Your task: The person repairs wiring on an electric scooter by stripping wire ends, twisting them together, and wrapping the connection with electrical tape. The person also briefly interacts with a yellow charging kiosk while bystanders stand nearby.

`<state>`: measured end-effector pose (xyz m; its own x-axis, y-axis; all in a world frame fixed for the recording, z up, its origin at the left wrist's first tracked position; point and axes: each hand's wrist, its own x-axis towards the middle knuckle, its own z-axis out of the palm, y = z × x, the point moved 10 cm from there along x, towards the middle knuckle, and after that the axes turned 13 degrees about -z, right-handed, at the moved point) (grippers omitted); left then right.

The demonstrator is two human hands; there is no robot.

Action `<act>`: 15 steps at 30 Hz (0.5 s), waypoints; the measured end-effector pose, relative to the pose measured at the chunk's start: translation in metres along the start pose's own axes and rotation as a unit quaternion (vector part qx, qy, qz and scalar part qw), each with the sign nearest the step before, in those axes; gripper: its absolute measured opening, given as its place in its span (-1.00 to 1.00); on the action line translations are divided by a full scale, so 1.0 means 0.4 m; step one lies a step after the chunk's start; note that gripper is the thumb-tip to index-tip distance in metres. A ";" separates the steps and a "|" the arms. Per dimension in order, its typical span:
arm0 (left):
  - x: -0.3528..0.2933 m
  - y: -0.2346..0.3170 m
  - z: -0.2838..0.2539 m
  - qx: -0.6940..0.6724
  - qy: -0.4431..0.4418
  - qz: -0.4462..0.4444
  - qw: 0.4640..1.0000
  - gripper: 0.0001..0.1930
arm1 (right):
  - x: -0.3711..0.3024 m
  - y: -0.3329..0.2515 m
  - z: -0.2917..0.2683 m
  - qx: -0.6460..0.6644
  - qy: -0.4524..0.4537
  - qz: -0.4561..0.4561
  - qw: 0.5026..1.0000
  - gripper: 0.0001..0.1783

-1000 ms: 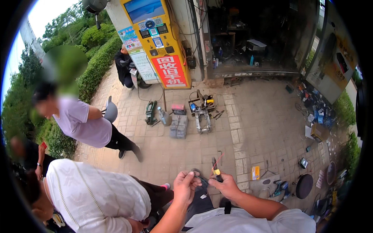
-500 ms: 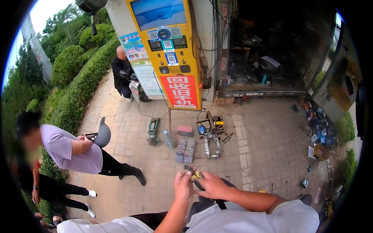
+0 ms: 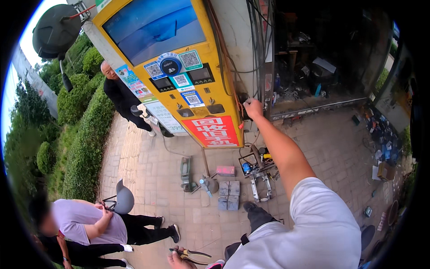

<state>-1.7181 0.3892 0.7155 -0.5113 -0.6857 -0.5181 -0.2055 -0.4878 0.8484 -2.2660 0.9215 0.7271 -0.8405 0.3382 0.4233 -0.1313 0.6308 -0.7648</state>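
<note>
Six o'clock: left hand clamped on yellow-handled pliers. Two o'clock: right hand beside yellow kiosk, grip unclear.

From here the right hand has little room, the yellow cabinet just left of it and dark cables close by, whereas open paving stretches between the pliers in the left hand and the grey blocks, which sit beside a metal frame.
</note>
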 end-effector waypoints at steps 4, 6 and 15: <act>0.020 0.004 -0.028 -0.008 0.069 0.021 0.997 -0.68 | 0.132 0.009 0.153 -0.032 -0.031 0.019 0.999 -0.67; 0.023 0.002 -0.032 -0.027 0.100 0.009 0.995 -0.67 | 0.182 0.053 0.227 -0.070 -0.102 0.054 0.991 -0.66; 0.076 -0.012 -0.005 -0.079 0.121 -0.016 0.989 -0.68 | 0.230 0.057 0.159 -0.103 -0.014 -0.080 0.991 -0.68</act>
<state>-1.7309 0.3696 0.6955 -0.2874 -0.7687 -0.5714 -0.0765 -0.5763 0.8137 -2.3798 0.9226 0.7176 -0.8319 0.2052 0.5156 -0.1558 0.8055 -0.5718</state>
